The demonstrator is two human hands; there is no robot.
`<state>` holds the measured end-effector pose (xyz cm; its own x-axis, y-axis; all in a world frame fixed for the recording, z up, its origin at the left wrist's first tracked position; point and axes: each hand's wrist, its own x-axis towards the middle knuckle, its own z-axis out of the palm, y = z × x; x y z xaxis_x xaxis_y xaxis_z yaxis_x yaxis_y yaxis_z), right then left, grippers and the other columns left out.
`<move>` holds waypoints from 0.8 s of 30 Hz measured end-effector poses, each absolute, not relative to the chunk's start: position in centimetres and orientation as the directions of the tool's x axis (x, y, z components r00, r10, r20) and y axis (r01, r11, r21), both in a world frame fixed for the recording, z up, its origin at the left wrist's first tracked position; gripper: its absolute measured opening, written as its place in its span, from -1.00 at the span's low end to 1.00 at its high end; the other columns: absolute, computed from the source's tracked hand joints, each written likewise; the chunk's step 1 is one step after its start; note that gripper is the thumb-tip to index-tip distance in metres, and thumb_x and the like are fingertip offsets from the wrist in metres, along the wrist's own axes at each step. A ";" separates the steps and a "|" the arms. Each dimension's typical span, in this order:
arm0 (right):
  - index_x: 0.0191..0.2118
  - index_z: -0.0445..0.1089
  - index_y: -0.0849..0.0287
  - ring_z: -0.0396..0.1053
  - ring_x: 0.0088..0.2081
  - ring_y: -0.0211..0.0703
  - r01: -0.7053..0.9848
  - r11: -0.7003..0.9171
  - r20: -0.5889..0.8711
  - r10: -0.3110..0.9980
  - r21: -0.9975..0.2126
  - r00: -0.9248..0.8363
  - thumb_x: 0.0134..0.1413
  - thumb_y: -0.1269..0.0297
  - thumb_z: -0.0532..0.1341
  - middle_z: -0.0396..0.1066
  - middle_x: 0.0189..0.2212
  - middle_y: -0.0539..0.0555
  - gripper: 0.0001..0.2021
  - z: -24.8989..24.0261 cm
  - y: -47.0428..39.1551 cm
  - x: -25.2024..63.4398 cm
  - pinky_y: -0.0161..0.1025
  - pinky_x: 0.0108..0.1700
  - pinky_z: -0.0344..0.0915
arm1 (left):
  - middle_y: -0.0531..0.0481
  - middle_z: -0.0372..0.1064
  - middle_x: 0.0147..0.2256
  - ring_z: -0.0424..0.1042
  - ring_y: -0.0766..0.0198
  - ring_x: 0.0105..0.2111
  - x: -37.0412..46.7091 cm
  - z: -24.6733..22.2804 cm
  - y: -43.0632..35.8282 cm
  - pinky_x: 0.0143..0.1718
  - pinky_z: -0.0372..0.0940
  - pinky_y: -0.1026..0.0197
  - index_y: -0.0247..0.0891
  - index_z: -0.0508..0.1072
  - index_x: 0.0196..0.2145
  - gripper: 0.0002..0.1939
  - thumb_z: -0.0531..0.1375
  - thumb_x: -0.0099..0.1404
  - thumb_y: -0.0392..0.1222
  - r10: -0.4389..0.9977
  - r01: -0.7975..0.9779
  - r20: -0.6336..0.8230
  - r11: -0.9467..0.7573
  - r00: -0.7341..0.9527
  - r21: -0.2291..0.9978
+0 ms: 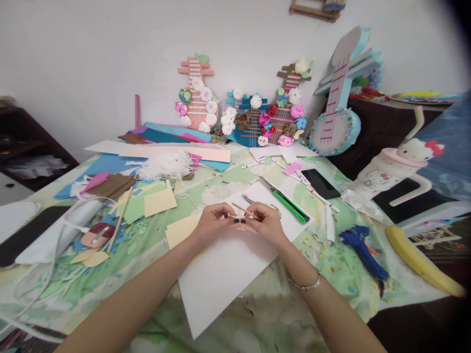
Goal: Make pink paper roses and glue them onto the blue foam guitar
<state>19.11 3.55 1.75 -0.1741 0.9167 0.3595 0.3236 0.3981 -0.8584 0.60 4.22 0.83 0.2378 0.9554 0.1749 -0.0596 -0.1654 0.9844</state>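
Observation:
Both hands meet over a white sheet [224,274] at the middle of the table. My left hand [217,221] has its fingers bent together around the left side of a small pale pink piece [243,226]. The right side of that piece is pinched by my right hand [267,221], which also has a thin wooden stick [242,208] at its fingertips. Two small dark spots show at the piece between the hands. Just behind the fingers lie scissors [275,210], partly hidden. A green cutter [290,208] rests on the sheet to the right.
A blue glue gun [364,252], a banana [423,260], a phone [320,183] and a cup [390,171] are at the right. Paper scraps [160,200] and white shreds [165,165] lie left. Flower-decorated paper instruments [198,108] stand at the back.

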 end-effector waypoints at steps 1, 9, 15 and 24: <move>-0.50 0.34 0.17 -0.03 -0.61 -0.40 0.317 0.409 0.374 0.912 -0.856 -0.167 -0.16 0.30 0.31 0.11 -0.63 -0.11 -0.88 1.7 3.6 19.1 -0.36 -0.56 -0.08 | -0.08 0.45 -0.43 0.41 0.23 -0.40 0.6 0.8 4.2 -0.39 0.26 0.25 -0.32 0.46 -0.51 -0.77 0.36 -0.04 -0.11 0.957 -0.051 0.170 -0.162 0.236 0.985; -0.44 0.37 0.16 -0.06 -0.59 -0.42 0.296 0.531 0.491 0.847 -0.794 -0.203 -0.08 0.32 0.29 0.16 -0.48 -0.07 -0.91 1.8 3.5 19.2 -0.34 -0.55 -0.05 | 0.03 0.35 -0.55 0.31 0.35 -0.51 0.9 0.9 4.2 -0.44 0.18 0.30 -0.33 0.44 -0.55 -0.80 0.36 -0.04 -0.17 0.968 -0.020 0.140 -0.139 0.210 0.990; -0.44 0.31 0.16 -0.07 -0.62 -0.41 0.314 0.435 0.376 0.897 -0.844 -0.233 -0.11 0.22 0.32 -0.01 -0.63 -0.15 -0.81 1.9 3.4 19.0 -0.36 -0.57 -0.12 | -0.06 0.43 -0.45 0.38 0.26 -0.41 0.8 0.8 4.2 -0.37 0.23 0.25 -0.32 0.50 -0.54 -0.88 0.35 -0.04 -0.25 0.950 -0.079 0.205 -0.191 0.238 0.978; -0.48 0.37 0.18 -0.03 -0.60 -0.41 0.336 0.472 0.392 0.877 -0.815 -0.278 -0.12 0.28 0.30 0.18 -0.57 -0.08 -0.89 2.1 3.5 18.9 -0.36 -0.55 -0.07 | -0.04 0.41 -0.50 0.35 0.31 -0.46 0.5 1.0 4.3 -0.40 0.21 0.27 -0.32 0.53 -0.54 -0.92 0.35 -0.04 -0.27 0.936 -0.064 0.243 -0.234 0.254 0.970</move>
<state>18.95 3.55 2.05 -0.2781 0.8767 0.3924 0.3359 0.4715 -0.8154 0.52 4.25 1.00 0.2538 0.9363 0.2427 -0.0643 -0.2340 0.9701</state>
